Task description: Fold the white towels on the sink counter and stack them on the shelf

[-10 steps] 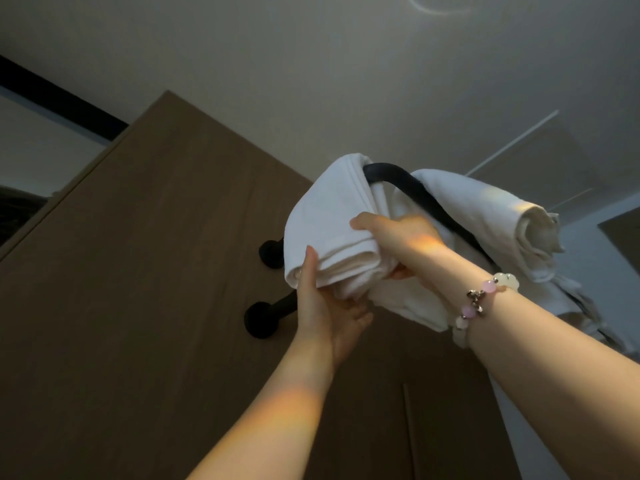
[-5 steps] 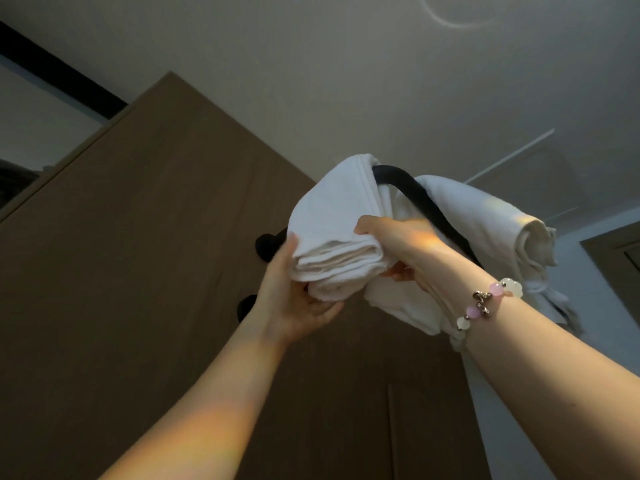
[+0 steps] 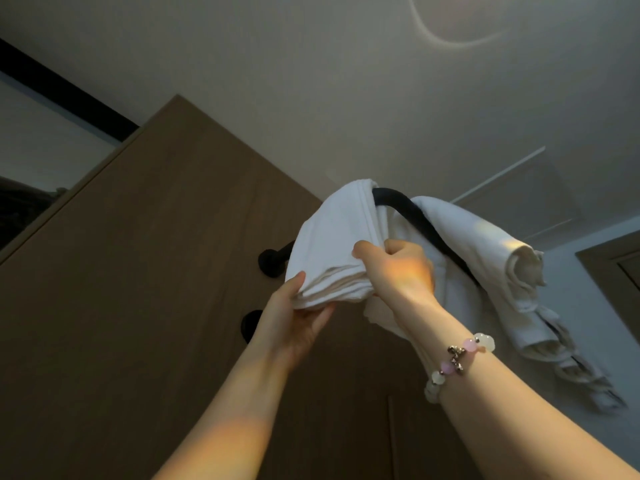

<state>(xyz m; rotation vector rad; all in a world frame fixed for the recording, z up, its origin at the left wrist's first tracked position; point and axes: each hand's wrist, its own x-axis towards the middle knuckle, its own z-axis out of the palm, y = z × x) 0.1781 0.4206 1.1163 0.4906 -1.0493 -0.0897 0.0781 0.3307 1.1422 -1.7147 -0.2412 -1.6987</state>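
Observation:
I look up at a black metal rack (image 3: 408,211) fixed to a brown wooden wall. A folded white towel (image 3: 332,244) rests at the rack's left end. My left hand (image 3: 298,317) supports its lower folded edge from beneath, fingers curled on it. My right hand (image 3: 394,268), with a bead bracelet on the wrist, pinches the towel's right side. Another white towel (image 3: 485,247) lies rolled on the rack to the right, with more cloth hanging below it.
The brown wood panel (image 3: 138,306) fills the left and bottom. Two black round rack mounts (image 3: 268,263) sit on it beside the towel. A pale ceiling (image 3: 346,81) is above, and a door frame (image 3: 616,265) shows at the right edge.
My left hand slid from beside the towel's left edge to under its lower folds. The right hand kept its grip. The view tilted slightly.

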